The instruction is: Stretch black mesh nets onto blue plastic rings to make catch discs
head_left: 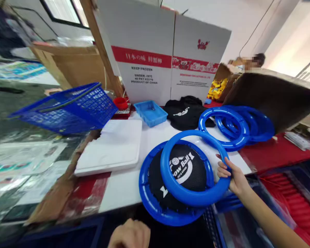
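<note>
My right hand is closed round the right side of a smooth blue plastic ring. That ring is held tilted over a round net disc with a blue rim. Its black mesh centre carries white lettering, of which "Ball" and "FLY & CATCH" can be read, partly covered by the ring. The disc lies at the table's front edge and juts past it. Low in the view my left hand is blurred and cut off by the frame, with its fingers curled in; their inner side is hidden.
More blue rings overlap at the right, beside an open cardboard box. Black fabric pieces and a light blue tray lie at the back. Left are a white foam slab and a tilted blue basket.
</note>
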Demonstrator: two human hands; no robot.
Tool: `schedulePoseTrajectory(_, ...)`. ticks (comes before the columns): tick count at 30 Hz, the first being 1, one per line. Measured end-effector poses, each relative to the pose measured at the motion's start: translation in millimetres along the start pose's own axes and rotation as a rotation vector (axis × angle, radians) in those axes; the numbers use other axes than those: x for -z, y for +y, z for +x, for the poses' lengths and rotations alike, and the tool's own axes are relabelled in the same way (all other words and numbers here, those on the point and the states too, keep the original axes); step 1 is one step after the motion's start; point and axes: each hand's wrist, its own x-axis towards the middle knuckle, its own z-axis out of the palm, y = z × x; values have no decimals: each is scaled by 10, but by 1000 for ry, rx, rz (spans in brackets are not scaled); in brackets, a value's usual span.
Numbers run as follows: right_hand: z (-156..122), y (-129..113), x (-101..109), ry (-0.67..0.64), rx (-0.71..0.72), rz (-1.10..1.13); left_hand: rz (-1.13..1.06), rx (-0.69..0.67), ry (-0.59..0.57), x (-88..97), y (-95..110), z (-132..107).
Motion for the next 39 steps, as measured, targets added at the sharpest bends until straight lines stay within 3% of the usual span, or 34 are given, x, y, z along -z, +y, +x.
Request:
schedulePoseTrajectory(2, 63, 85, -25, 88, -36, -138, 136, 309, 121, -255, -81, -65)
schedulePoseTrajectory(4, 109, 140, -12, 169, 18, -340, 199, 510, 210, -471, -199, -76)
schedulePoseTrajectory(6, 106, 141, 44, 263, 180, -624, 164, 530, 293, -635, -338, -33)
schedulePoseTrajectory(9, -56, 57, 127, 299, 598, -1173, 38, 407, 468, -796, -496, 87)
schedulePoseTrajectory(10, -152, 25, 127, 222, 727, -1381, 1, 374, 502, -835, -521, 131)
schedulePoseTrajectory(12, -368, -16, 70, -134, 849, -1747, -65, 346, 517, -899, -533, 216)
schedulePoseTrajectory(14, -550, -19, -38, -578, 812, -1949, -140, 341, 490, -959, -511, 297)
schedulePoseTrajectory(16, -634, -10, -140, -801, 843, -2068, -201, 302, 466, -1030, -461, 394)
schedulePoseTrajectory(19, -567, -60, -230, -881, 999, -2117, -209, 209, 453, -1165, -303, 612)
schedulePoseTrajectory(22, -439, -224, -339, -895, 1121, -1995, -228, 139, 457, -1336, -44, 898)
schedulePoseTrajectory(26, -435, -489, -688, -642, 1193, -1800, -252, -69, 610, -1588, 234, 1226)
schedulePoseTrajectory(28, -467, -586, -907, -514, 1147, -1687, -226, -155, 683, -1709, 259, 1336)
schedulePoseTrajectory(31, -473, -672, -1170, -474, 1047, -1588, -192, -174, 748, -1875, 194, 1446)
schedulePoseTrajectory(35, -425, -713, -1262, -465, 1033, -1557, -199, -148, 766, -1984, 75, 1405)
schedulePoseTrajectory(39, -448, -650, -1057, -497, 1149, -1631, -208, -97, 687, -1791, -104, 902)
